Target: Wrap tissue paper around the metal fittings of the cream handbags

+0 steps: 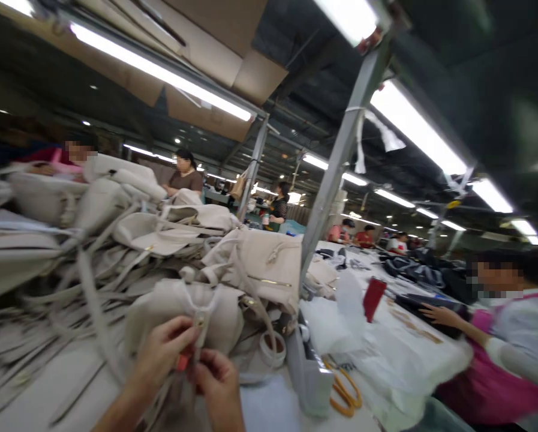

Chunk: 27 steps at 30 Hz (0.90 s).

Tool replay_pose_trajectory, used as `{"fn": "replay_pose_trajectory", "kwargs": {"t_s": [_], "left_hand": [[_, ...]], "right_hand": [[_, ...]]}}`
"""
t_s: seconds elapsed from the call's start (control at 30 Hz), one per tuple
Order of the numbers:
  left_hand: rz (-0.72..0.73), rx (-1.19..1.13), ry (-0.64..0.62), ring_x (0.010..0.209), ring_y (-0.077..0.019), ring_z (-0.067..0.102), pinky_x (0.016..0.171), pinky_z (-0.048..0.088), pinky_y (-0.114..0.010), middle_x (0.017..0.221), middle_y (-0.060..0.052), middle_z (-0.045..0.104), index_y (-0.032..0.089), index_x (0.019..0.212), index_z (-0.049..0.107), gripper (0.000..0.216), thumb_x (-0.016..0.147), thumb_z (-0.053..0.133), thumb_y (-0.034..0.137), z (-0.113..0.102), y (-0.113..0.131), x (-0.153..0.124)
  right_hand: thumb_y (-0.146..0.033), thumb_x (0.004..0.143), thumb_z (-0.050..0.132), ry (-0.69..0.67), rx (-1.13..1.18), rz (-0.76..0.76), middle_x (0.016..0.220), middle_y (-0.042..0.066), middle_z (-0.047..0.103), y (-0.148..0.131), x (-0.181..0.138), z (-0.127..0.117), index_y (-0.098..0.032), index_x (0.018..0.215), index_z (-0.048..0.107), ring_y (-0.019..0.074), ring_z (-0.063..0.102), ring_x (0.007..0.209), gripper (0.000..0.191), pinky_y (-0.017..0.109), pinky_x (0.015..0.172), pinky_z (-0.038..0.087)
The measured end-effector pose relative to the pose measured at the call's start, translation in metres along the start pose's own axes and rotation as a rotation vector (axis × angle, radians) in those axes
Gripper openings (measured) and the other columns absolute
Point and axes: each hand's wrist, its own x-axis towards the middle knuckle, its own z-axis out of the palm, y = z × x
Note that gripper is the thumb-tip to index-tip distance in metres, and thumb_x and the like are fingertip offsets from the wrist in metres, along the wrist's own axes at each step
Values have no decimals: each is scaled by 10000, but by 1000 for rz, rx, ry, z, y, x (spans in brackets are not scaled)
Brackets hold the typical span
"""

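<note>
A cream bag (pixel 143 309) lies on the table in front of me, its strap (pixel 200 330) with a small metal fitting hanging down towards me. My left hand (pixel 161 348) is closed, pinching this strap near the fitting from the left. Lower down, the fingers of my right hand (pixel 219 381) are closed on the same strap. Between the two hands shows a small orange-red piece (pixel 183 362); its kind is not clear, and fingers partly cover it. The picture is somewhat blurred around the hands.
Cream bags (pixel 269 258) and loose straps are heaped left and ahead. At right stand a grey bin (pixel 311 384), orange-handled scissors (pixel 346 390), a white tape roll (pixel 272 349) and plastic sheeting (pixel 385 372). A metal post (pixel 336 162) rises ahead. A co-worker (pixel 516 336) sits at right.
</note>
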Motion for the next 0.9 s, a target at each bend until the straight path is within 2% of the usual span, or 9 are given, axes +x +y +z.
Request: {"fn": "replay_pose_trajectory", "kwargs": {"t_s": [0.1, 0.2, 0.37, 0.53, 0.67, 0.8, 0.9], "left_hand": [[-89, -79, -19, 433, -87, 465, 423, 367, -203, 499, 55, 534, 163, 634, 633, 416, 500, 815, 512, 0, 4, -3], [-114, -133, -51, 412, -76, 440, 415, 356, -196, 484, 62, 506, 162, 636, 607, 362, 551, 787, 465, -2, 4, -4], [-92, -94, -98, 400, -71, 427, 430, 326, -196, 448, 52, 501, 161, 592, 576, 334, 598, 747, 448, -5, 5, -7], [-106, -44, -115, 424, -79, 439, 466, 350, -214, 472, 35, 533, 159, 586, 578, 339, 588, 746, 454, -9, 13, -10], [-116, -11, -176, 437, -84, 445, 471, 331, -216, 490, 34, 548, 156, 619, 604, 330, 542, 774, 428, -12, 19, -10], [-114, 112, -249, 423, -85, 406, 451, 260, -215, 440, 29, 540, 166, 589, 619, 405, 519, 778, 531, -19, 7, 0], [-113, 180, -278, 391, -84, 378, 436, 249, -216, 407, 37, 548, 201, 550, 646, 461, 472, 744, 645, -23, -11, 15]], "right_hand": [[-429, 659, 774, -63, -6, 84, 689, 26, 696, -8, -2, -7, -143, 815, 744, 128, 559, 585, 328, 233, 550, 424], [-447, 662, 776, -98, 3, 116, 752, 53, 718, -10, -6, -4, -136, 836, 739, 145, 585, 630, 359, 245, 574, 436], [-348, 658, 780, -124, 57, 97, 810, 72, 742, -15, -12, 1, -143, 908, 729, 158, 624, 674, 327, 243, 592, 459], [-351, 659, 791, -126, 104, 73, 781, 74, 734, -18, -8, -1, -148, 971, 687, 182, 646, 685, 386, 256, 569, 472], [-324, 669, 779, -86, 76, 25, 746, 52, 714, -17, -3, 3, -152, 920, 670, 157, 615, 644, 323, 239, 543, 446], [-257, 586, 777, -13, 82, -20, 620, -4, 656, -18, 3, 16, -166, 759, 642, 97, 493, 506, 238, 193, 447, 332], [-274, 509, 777, 24, 121, -36, 571, -11, 628, -14, 13, 25, -168, 710, 629, 82, 430, 447, 272, 194, 414, 294]]}}
